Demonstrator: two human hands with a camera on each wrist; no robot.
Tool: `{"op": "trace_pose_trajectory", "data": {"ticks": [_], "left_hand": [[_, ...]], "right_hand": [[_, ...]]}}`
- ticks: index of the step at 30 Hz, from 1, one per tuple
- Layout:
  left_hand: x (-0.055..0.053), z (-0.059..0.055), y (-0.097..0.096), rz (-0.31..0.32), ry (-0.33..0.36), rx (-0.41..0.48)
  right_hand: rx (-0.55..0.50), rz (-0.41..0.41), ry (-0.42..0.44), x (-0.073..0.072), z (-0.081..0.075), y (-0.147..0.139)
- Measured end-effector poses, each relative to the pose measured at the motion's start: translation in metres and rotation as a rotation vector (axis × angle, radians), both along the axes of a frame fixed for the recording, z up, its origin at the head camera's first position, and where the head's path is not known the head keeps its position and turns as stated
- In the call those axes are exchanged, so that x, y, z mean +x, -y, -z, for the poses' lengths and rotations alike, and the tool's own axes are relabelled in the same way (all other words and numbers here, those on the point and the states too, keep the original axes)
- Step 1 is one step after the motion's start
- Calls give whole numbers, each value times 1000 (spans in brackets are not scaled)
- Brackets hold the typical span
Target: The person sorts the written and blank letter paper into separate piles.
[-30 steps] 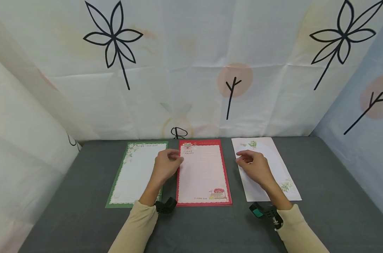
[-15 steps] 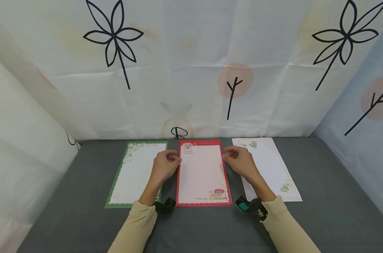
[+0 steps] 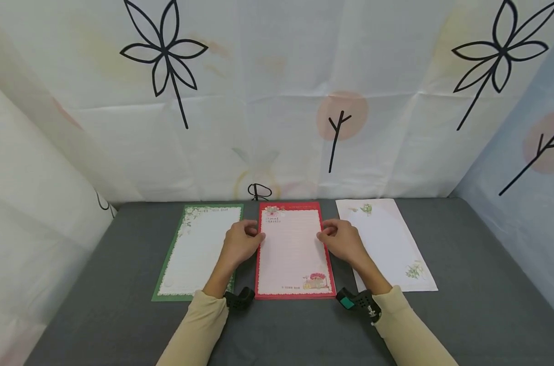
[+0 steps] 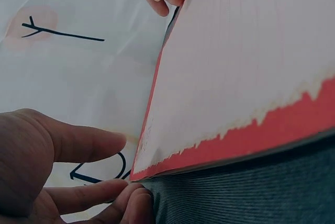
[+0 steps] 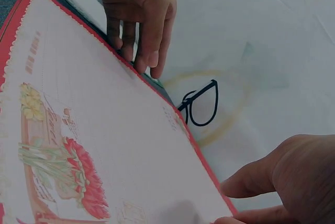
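Note:
A red-bordered sheet of lined stationery (image 3: 291,254) lies in the middle, with layered red edges at its bottom. My left hand (image 3: 240,243) is at its left edge; in the left wrist view the thumb (image 4: 89,143) stands apart from the fingers, which touch the sheet's border from outside. Against the opposite edge is my right hand (image 3: 343,241), its thumb (image 5: 251,177) touching the red border in the right wrist view. Neither hand visibly pinches the paper. Under the left hand lies a green-bordered sheet (image 3: 192,254); beside the right hand is a pale sheet with leaf prints (image 3: 391,244).
All the sheets lie on a dark grey cloth-covered table (image 3: 281,335). A white printed curtain (image 3: 277,127) hangs behind, with more fabric at both sides. Dark bands (image 3: 239,299) are on both wrists.
My right hand has moved left from above the leaf-print sheet to the right edge of the red-bordered sheet. My left hand has stayed almost in place at the left edge.

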State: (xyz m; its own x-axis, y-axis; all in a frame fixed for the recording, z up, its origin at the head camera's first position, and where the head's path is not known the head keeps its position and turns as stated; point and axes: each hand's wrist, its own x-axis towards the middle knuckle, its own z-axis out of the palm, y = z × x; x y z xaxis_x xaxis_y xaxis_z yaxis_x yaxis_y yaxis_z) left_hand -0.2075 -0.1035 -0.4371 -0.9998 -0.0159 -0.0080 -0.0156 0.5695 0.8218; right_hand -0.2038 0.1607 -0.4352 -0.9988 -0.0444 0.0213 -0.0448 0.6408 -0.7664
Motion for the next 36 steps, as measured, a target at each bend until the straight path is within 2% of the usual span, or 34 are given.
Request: {"op": "trace_pose_trajectory", "data": {"ticks": [4, 8, 17, 36], "left_hand": [[0, 1, -1, 17, 40, -45], [0, 2, -2, 21, 46, -49], [1, 4, -3, 45, 24, -58], [1, 4, -3, 38, -4, -52]], "right_hand": [[5, -2, 6, 0, 4, 1], [11, 14, 1, 0, 7, 2], [26, 18, -14, 2, 6, 0], [39, 18, -20, 2, 4, 1]]}}
